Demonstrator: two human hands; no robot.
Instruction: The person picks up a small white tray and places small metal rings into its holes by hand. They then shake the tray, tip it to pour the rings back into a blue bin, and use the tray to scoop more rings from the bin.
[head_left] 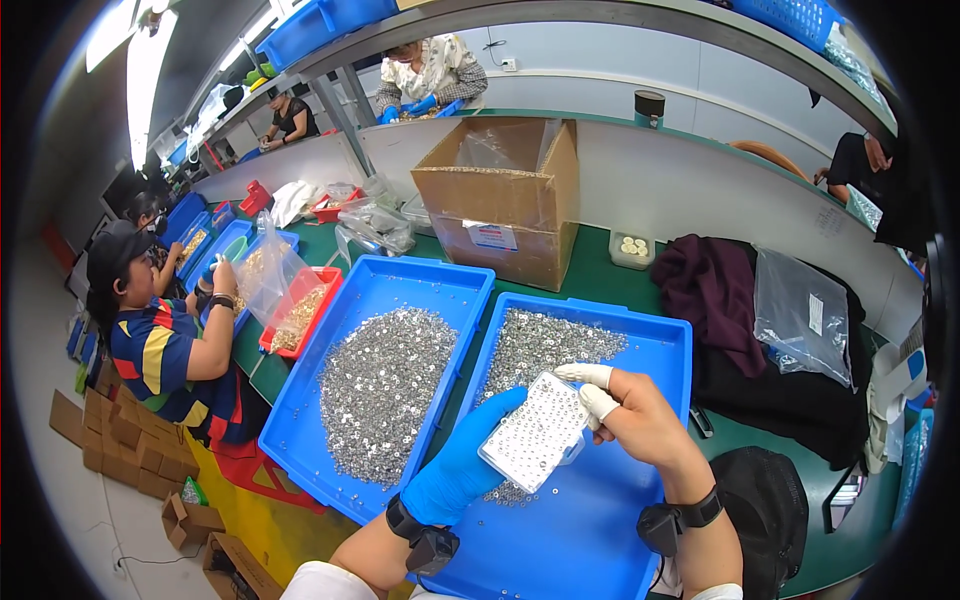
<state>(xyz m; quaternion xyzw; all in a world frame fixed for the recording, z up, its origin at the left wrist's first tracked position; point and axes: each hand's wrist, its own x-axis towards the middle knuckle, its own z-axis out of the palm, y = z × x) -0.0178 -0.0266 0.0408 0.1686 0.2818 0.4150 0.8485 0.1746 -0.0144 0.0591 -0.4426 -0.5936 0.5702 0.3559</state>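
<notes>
you are working in a small-parts workshop, where an open cardboard box [500,210] is standing on a long green bench [602,268]. nearer you than the box, two blue trays [600,530] are holding heaps of small metal pieces [385,390]. left of the box, a co-worker in a striped shirt [160,345] is working at the bench. behind the box, a white partition [690,180] is running along, and a gloved person [430,75] is working beyond it. far left of the box, tube lights [150,85] are glowing and cartons [140,445] are sitting on the floor.
</notes>
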